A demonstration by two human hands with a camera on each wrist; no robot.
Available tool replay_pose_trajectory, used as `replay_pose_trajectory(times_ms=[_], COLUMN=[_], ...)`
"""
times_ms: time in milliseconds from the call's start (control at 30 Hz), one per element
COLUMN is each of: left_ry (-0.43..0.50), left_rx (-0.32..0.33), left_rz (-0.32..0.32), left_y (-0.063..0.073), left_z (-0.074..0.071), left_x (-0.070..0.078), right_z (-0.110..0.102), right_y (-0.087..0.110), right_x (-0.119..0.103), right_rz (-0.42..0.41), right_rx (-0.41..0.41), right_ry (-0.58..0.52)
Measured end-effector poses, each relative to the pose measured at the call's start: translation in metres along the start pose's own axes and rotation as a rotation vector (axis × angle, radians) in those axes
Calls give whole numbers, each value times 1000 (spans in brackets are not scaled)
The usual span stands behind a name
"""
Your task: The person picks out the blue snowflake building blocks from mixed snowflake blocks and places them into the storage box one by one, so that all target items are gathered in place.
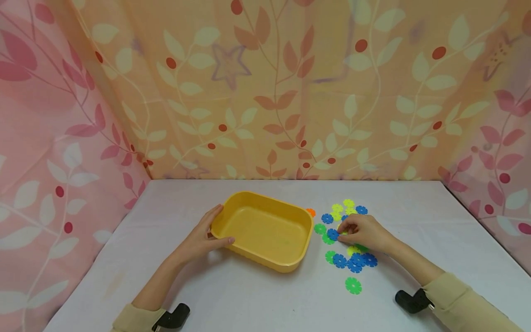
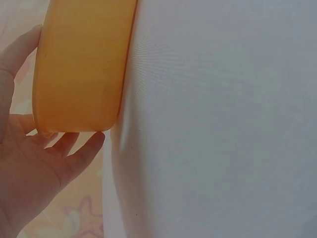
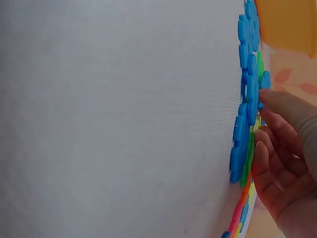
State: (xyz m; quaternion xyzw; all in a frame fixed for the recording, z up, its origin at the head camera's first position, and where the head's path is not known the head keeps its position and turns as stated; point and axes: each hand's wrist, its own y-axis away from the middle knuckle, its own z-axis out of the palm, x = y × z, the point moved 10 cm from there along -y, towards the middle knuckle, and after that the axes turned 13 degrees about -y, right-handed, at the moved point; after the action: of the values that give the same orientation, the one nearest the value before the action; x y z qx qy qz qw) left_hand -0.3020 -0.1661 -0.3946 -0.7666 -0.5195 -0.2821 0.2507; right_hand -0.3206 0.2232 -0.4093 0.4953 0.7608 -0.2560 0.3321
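Observation:
A yellow plastic basin (image 1: 265,230) sits on the table. My left hand (image 1: 199,240) holds its left end, with the thumb on the near rim and the fingers against the outer wall. The left wrist view shows that basin (image 2: 84,69) from the side, fingertips touching its end wall. To the right of it, my right hand (image 1: 365,232) pinches a blue snowflake disc (image 1: 333,234) between thumb and index finger. Around that hand lie blue, green and yellow snowflake discs, such as a green disc (image 1: 353,286) near the front. In the right wrist view several blue discs (image 3: 239,146) lie beside the right hand (image 3: 287,163).
A white cloth (image 1: 257,304) covers the table. An orange disc (image 1: 311,212) lies by the basin's right end. Patterned curtains (image 1: 265,92) hang behind and at both sides. A black wrist mount (image 1: 410,302) sits at the right sleeve, another (image 1: 176,317) at the left.

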Motion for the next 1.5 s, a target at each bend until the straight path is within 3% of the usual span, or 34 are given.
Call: replay_pose_trajectory(times_ms=[300,633,867,1067,1267,1500], left_ry=[42,27,42,44,49,47], left_rx=[1,-1,7,5,-6,-1], left_rz=[0,-3,1,4,-14,-32], left_y=[1,1,1,0,0,0], left_z=[0,1,1,2,2,1], left_x=[1,-3,-2,-1,-4,-4], right_z=[-3,-17,-18,-5,23,66], right_y=[0,-5,-29,-64,-107,-139], right_x=[-1,-10,-55,-103,-147,-184], right_rz=[-14,13,-56,-132,-197,-282], right_rx=[22,105,110,58,-37,-164], right_ry=[-2,-147,-258,-320,-425,-398])
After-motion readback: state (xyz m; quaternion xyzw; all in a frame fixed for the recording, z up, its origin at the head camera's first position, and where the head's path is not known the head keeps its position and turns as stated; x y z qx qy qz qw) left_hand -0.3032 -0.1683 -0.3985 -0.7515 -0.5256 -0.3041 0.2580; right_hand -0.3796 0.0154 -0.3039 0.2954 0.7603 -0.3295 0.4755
